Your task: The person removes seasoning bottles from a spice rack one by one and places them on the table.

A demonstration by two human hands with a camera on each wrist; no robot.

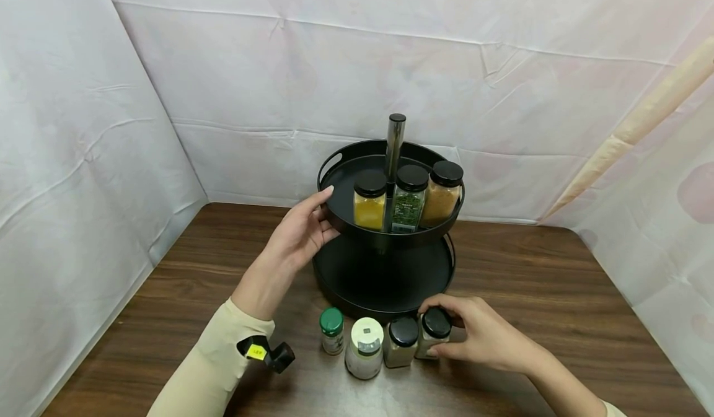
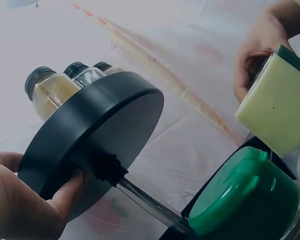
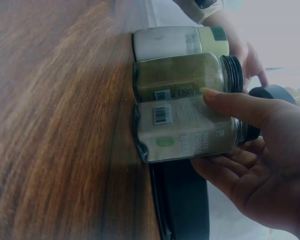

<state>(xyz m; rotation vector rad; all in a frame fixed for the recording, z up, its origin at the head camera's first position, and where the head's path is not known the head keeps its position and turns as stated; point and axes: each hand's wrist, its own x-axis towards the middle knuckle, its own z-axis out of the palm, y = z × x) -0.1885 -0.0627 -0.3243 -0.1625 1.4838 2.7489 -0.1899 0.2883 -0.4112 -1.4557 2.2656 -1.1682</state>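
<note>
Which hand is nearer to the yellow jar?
Left. The left hand grips the upper tray just left of the yellow jar; the right hand is farther off, lower and to the right, holding a black-lidded jar.

With our left hand [image 1: 301, 234] we grip the upper tray [image 1: 348, 175], which bears three jars [image 1: 409, 203]; our right hand [image 1: 474, 333] holds a black-lidded bottle [image 1: 436, 323], rightmost of four containers [image 1: 364, 352] on the table [image 1: 519, 268].

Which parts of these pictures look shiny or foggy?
Head view: pale glare on the table beside the pale-lidded jar; left wrist view: upper left hazy, green lid glossy; right wrist view: upper right whitish, held jar fairly clear.
</note>
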